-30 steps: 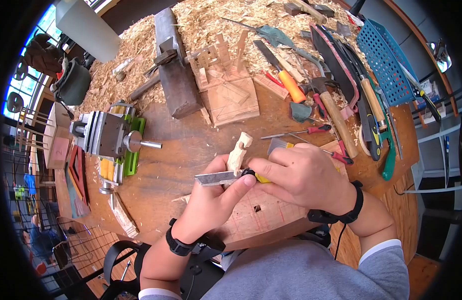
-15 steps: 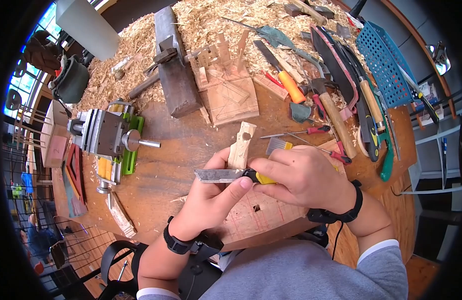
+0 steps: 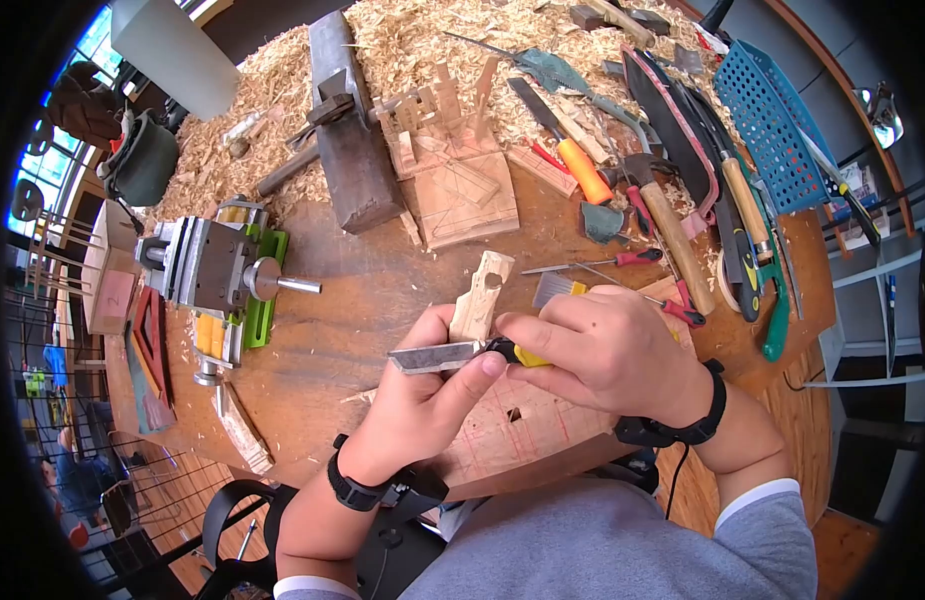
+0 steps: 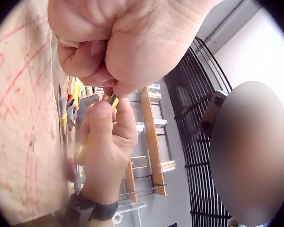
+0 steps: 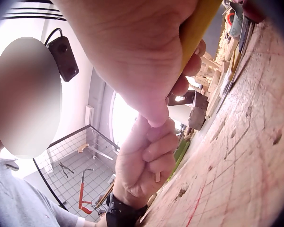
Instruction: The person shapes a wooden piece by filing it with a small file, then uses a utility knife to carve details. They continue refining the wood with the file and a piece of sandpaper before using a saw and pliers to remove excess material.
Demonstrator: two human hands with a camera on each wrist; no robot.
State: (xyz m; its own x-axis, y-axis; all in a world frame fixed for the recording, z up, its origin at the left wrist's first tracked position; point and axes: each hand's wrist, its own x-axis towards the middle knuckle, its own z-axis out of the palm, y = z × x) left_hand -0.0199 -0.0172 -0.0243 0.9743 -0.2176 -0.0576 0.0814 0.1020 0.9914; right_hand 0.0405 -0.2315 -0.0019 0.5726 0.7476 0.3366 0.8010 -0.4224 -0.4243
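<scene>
In the head view my left hand holds a small, pale carved piece of wood, with a round dark mark near its upper end. The left thumb presses close to the neck of a chisel, whose flat steel blade lies across the lower part of the wood. My right hand grips the chisel's yellow and black handle, its fingers curled round it. The two hands meet over a board with red lines. In the left wrist view the fingers hide the wood.
A metal vise stands on the left of the bench. Behind the hands lie a large hammer and a wooden model. Saws, files and a hammer with a wooden handle crowd the right, beside a blue basket.
The carved wood has swung upright from a foreshortened tilt, showing more of its length, then leaned slightly. The chisel blade has rolled a little. Both hands stay nearly in place.
</scene>
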